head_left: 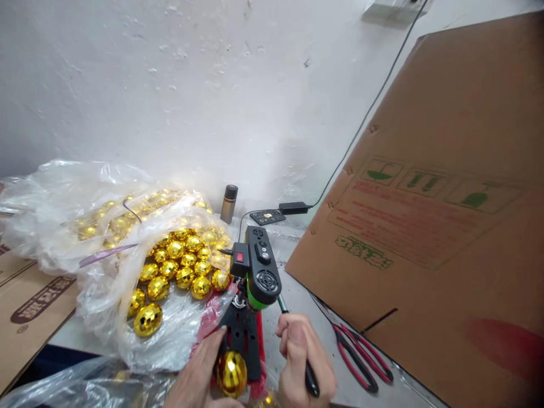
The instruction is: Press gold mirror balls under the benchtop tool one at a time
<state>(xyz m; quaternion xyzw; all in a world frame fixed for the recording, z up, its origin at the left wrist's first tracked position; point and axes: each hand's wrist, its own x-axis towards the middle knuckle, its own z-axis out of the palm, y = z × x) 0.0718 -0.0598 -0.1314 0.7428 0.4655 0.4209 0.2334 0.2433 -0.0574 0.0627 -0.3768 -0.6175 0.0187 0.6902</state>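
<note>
At the bottom centre, my left hand (199, 368) has its fingers along the left side of a gold mirrored ball (232, 374), its thumb side below it. This ball is at the front end of the black slotted base plate (250, 345) of a small bench press. My right hand (304, 357) is closed round the press's lever (312, 379), a metal rod with a black grip. Above the plate is the black press head (266, 272), with round grilles, a green band beneath and a small box (239, 258) with a red switch at its left.
Gold mirrored balls (175, 249) spill from a clear plastic bag (97, 289) on the left. Red-handled pliers (361, 357) lie by a large cardboard box (425, 198) on the right. Behind stand a dark-capped canister (229, 204) and a power adapter (293, 208) with its cable.
</note>
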